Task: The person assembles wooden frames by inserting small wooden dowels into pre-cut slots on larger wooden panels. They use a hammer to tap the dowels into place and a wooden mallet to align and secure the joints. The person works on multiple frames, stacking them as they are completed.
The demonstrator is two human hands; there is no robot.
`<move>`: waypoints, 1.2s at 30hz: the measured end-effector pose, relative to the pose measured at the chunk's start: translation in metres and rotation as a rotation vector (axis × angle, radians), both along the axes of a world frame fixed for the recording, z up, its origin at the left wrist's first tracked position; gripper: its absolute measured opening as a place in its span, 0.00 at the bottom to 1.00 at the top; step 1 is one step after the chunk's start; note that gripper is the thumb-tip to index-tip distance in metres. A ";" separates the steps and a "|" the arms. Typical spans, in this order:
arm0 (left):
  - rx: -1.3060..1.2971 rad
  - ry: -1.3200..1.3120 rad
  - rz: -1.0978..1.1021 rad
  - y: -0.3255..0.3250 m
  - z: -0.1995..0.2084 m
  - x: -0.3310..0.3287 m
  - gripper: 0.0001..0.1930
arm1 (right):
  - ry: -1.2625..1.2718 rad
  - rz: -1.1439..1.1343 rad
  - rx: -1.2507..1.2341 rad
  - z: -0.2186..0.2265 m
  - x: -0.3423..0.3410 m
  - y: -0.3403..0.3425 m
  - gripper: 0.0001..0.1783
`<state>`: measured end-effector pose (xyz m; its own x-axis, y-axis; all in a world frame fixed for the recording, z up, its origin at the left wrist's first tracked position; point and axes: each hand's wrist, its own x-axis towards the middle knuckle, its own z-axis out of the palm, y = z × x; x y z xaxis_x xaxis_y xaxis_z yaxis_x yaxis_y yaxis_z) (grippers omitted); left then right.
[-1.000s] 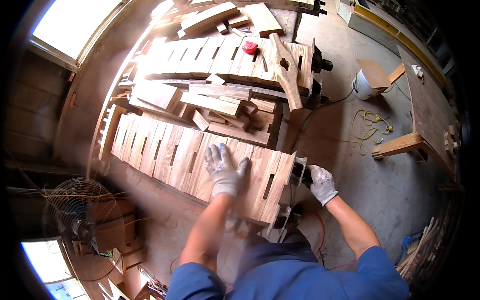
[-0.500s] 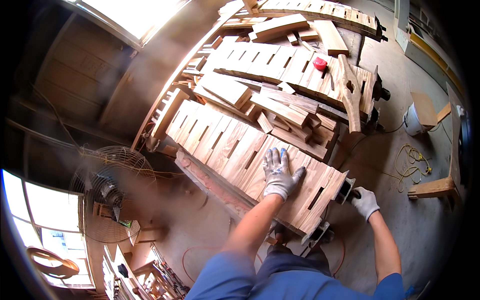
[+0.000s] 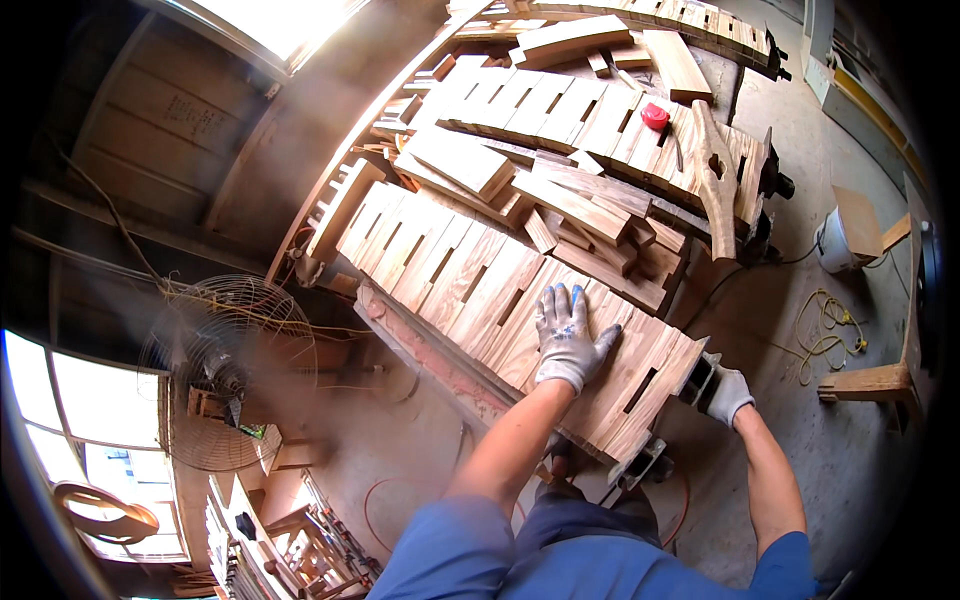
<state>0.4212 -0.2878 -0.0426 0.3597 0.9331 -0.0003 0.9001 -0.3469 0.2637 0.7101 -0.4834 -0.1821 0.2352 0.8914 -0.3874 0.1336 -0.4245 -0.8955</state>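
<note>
A row of pale slotted wooden boards (image 3: pixel 470 282) lies side by side in long bar clamps in front of me. Flat on top of these boards rests my left hand (image 3: pixel 567 345), in a white glove with blue-stained fingertips, fingers spread and holding nothing. My right hand (image 3: pixel 731 394), gloved too, is curled at the metal end of the far clamp (image 3: pixel 697 380), around its dark handle; the clamp end partly hides the fingers. The near clamp's end (image 3: pixel 643 466) sticks out by my legs.
Loose wood offcuts (image 3: pixel 575 210) are heaped behind the row. A second clamped row (image 3: pixel 540 112) carries a red round object (image 3: pixel 655 116) and a shaped wooden piece with a hole (image 3: pixel 715 170). A wire fan (image 3: pixel 225 370) stands left; a bucket (image 3: pixel 838 245) and yellow cord (image 3: pixel 828 335) lie right.
My right hand has moved slightly left and up, closer against the clamp end. My left hand stays flat on the boards. The whole view has shifted a little.
</note>
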 end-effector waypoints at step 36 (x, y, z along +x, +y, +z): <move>0.098 0.062 -0.042 0.000 -0.021 -0.014 0.49 | -0.577 0.655 -0.340 0.065 0.017 0.024 0.16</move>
